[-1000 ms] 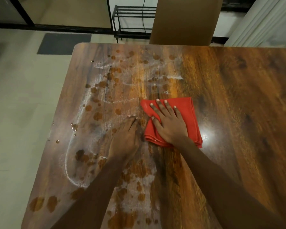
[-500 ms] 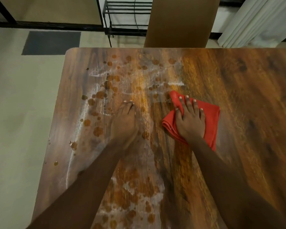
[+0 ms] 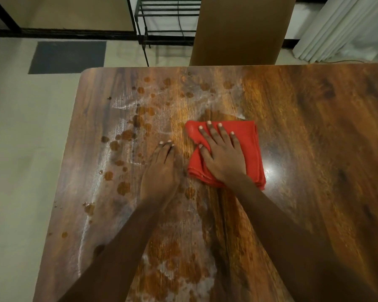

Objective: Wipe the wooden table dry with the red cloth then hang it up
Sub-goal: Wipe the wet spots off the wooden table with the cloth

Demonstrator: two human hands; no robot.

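Cloth [image 3: 250, 144] flat on table [image 3: 314, 127], under right hand [image 3: 224, 156]

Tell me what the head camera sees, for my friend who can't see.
A right hand presses a folded red cloth flat on a wooden table. The left hand rests flat beside it, among wet patches on the table's left half.

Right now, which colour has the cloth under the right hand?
Red. The cloth shows best in the head view, under the right hand.
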